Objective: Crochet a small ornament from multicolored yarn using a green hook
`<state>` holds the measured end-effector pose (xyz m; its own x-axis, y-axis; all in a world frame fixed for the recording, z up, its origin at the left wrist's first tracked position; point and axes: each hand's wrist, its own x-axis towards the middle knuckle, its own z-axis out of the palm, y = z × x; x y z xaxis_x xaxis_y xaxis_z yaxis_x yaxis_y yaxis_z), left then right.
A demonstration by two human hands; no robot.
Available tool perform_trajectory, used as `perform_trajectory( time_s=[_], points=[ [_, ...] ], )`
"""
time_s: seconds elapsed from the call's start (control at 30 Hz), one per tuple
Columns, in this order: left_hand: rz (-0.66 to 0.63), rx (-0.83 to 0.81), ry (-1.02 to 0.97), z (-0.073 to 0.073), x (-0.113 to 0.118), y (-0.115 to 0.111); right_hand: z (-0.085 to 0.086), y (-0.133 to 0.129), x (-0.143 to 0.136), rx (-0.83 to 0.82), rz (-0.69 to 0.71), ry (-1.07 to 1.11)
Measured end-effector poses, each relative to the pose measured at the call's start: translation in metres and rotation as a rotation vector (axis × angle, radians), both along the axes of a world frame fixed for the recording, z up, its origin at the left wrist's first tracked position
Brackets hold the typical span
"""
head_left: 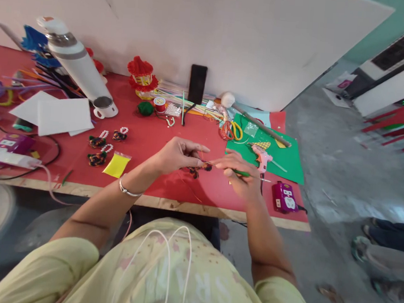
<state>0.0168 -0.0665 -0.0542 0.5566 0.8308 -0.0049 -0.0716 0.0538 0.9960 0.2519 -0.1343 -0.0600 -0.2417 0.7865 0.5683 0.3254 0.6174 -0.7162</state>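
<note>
Over the red table, my left hand (178, 156) pinches a small dark piece with orange yarn (194, 172) between thumb and fingers. Close on its right, my right hand (240, 173) grips a thin crochet hook with a green handle (241, 173), its metal tip pointing left at the piece. A thin orange strand trails below onto the tabletop. Left of my hands lie several dark yarn pieces with white bead loops (97, 158) and a yellow packet (117, 164).
A pink glue gun (261, 157) and scissors (237, 131) lie right on green sheet (292, 164), near a purple power socket (284, 197). Behind stand a phone (197, 84) and red lantern craft (142, 76). A white flask (79, 65) and white cards (65, 115) are left.
</note>
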Motion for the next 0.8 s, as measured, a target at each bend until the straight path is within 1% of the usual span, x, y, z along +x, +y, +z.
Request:
perform_trajectory(
  time_s=[0.1,0.2,0.3,0.4,0.47,0.53,0.6,0.67,0.73,0.8],
  points=[
    [-0.049,-0.002,0.010,0.005,-0.001,-0.001,-0.002,-0.001,0.003,-0.127,0.009,0.145],
    [-0.051,-0.016,0.001,0.008,-0.004,-0.001,-0.009,-0.001,0.001,-0.189,0.025,0.298],
    [-0.068,-0.051,-0.051,0.008,-0.003,-0.002,-0.022,0.001,-0.007,-0.263,0.055,0.479],
    [-0.050,-0.124,-0.158,0.006,0.003,-0.004,-0.037,0.001,-0.020,-0.292,0.017,0.586],
    [-0.010,-0.185,-0.221,0.004,0.008,-0.006,-0.045,-0.002,-0.027,-0.246,-0.009,0.564],
    [-0.008,-0.248,-0.248,0.002,0.011,-0.008,-0.047,-0.006,-0.031,-0.197,-0.009,0.509],
    [-0.021,-0.291,-0.254,0.001,0.012,-0.009,-0.043,-0.010,-0.031,-0.160,-0.021,0.439],
    [0.010,-0.299,-0.260,0.000,0.011,-0.010,-0.038,-0.013,-0.032,-0.099,-0.073,0.336],
    [0.066,-0.286,-0.273,-0.001,0.011,-0.010,-0.034,-0.014,-0.033,0.025,-0.155,0.203],
    [0.106,-0.260,-0.283,-0.004,0.013,-0.012,-0.036,-0.013,-0.035,0.186,-0.245,0.066]
  ],
)
